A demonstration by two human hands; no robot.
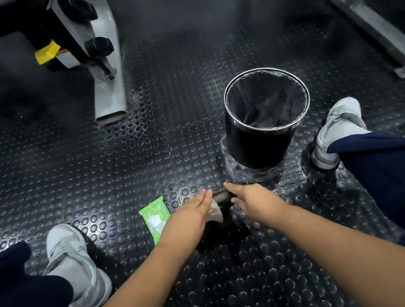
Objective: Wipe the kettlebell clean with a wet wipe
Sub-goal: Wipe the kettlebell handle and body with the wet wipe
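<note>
- The left hand point(190, 215) reaches down with its fingers stretched straight, laid over a wet wipe point(216, 214) that shows at its thumb side; the thumb is hidden, so we cannot tell whether it pinches the wipe or only presses it
- The right hand point(251, 198) is likewise spread, fingers mostly straight, its tips touching the far end of the handle and holding nothing that we can see
- The kettlebell point(221, 196) stands on the floor point(115, 155) right between the two hands, just in front of us; only its handle shows clearly, and the body below is a dark mass that is hard to tell from the floor
- The handle's long axis runs left to right, from one set of fingertips to the other, so we judge that the next stroke should travel along it, the left hand rubbing while the right steadies
- Both hands are about equally near; the left one has the wipe
- The handle looks like dull, worn metal, rounded and bar-shaped; the wipe is pale, limp and creased
- The floor is black rubber with raised round studs
- A green wipe packet point(155, 220) lies flat just left of the left hand
- A black round bin point(248, 145) with a clear liner stands just beyond the kettlebell
</note>
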